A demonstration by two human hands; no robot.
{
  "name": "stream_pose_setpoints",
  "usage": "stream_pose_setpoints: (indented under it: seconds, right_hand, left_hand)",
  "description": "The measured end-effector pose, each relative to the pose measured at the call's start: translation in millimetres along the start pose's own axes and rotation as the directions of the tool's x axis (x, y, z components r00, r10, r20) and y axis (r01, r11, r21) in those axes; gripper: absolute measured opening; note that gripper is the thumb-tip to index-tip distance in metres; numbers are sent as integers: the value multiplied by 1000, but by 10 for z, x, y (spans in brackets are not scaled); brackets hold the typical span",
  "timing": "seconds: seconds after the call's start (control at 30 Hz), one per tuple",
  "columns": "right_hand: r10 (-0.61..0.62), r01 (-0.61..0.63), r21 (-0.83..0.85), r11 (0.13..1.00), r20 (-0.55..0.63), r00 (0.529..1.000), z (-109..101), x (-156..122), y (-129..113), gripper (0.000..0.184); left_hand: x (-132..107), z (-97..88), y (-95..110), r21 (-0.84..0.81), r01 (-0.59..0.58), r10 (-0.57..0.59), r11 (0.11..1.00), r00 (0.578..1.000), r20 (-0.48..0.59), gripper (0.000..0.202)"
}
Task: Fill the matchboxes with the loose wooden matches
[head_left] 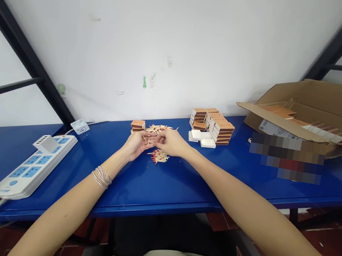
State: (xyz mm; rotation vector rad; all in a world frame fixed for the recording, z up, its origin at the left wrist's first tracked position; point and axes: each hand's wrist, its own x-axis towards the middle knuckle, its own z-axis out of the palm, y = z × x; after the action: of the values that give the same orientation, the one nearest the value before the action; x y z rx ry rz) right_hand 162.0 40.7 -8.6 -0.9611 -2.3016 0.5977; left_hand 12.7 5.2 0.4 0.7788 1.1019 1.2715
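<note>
My left hand (135, 143) is turned palm up, with a few matchsticks (148, 142) lying across its palm and fingers. Over its fingertips my right hand (170, 142) is closed in a pinch at the matchsticks; its fingertips are partly hidden. Behind both hands spreads a loose pile of matchsticks (159, 129). A smaller heap of red-tipped matchsticks (159, 156) lies just in front of them. Beside the left fingers stands a short stack of orange matchboxes (138, 125).
Stacked matchboxes (222, 129) and white matchbox trays (207, 143) stand to the right. An open carton (299, 95) holding more boxes is at far right. A power strip (37, 164) and its cable lie at left on the blue table (159, 192). A white wall rises behind.
</note>
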Motion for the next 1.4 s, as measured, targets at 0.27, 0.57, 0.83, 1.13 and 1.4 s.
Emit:
stream_pose_setpoints:
  seconds: [0.27, 0.57, 0.83, 1.13, 1.4]
  right_hand:
    - [36, -14, -91, 996, 250, 968, -293, -21, 49, 7]
    - [-163, 164, -11, 986, 40, 986, -126, -31, -5, 16]
    - [-304, 311, -108, 944, 76, 950, -28, -47, -1, 17]
    - [-278, 292, -142, 946, 109, 954, -43, -57, -43, 16]
    - [-172, 187, -98, 978, 137, 975, -228, -65, -51, 8]
  left_hand:
    - [22, -23, 31, 5, 17, -17, 1000, 999, -31, 21]
    - [-34, 22, 45, -43, -3, 4, 999, 1000, 27, 25]
    - [-45, 25, 21, -59, 41, -36, 997, 995, 88, 24]
    - [-37, 9, 21, -17, 57, -55, 998, 993, 102, 22]
    - [12, -34, 4, 42, 73, -75, 996, 996, 53, 24]
